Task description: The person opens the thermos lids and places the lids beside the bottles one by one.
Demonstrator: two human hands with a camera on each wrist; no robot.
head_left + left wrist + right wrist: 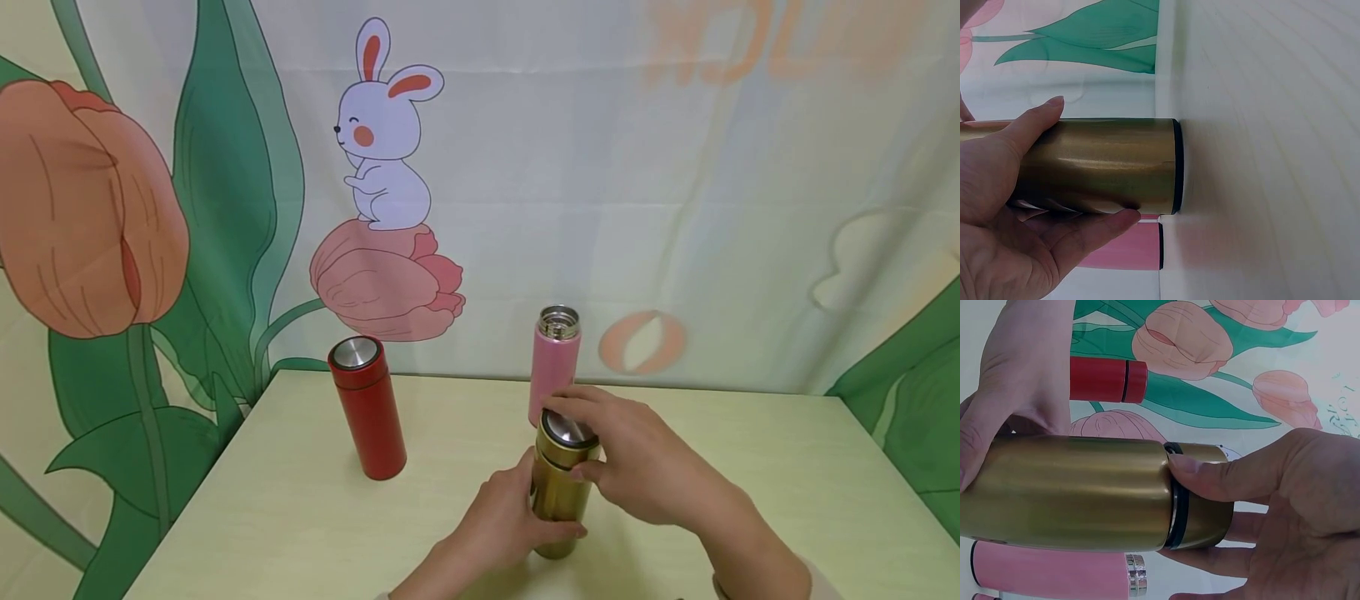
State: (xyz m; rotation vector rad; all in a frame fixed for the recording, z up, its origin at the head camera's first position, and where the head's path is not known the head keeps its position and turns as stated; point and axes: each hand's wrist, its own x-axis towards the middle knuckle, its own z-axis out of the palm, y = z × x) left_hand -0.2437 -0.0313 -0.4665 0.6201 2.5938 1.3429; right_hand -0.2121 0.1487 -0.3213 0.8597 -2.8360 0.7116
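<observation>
A gold thermos bottle (558, 492) stands upright at the front of the table, with a steel-topped lid (567, 429). My left hand (501, 517) grips its body, thumb on one side and fingers on the other, as the left wrist view also shows. With thumb and fingers, my right hand (645, 458) holds the lid. A dark ring (1177, 500) shows between lid and body in the right wrist view; whether the lid is fully seated I cannot tell. Just behind stands a pink thermos bottle (553, 367), its steel neck (558, 322) uncovered.
To the left a red thermos bottle (369, 408) stands with its lid on. The pale table (270, 517) ends at a hanging cloth (525, 167) printed with tulips and a rabbit. A small pink piece (986, 597) shows at the right wrist view's lower corner, mostly cut off.
</observation>
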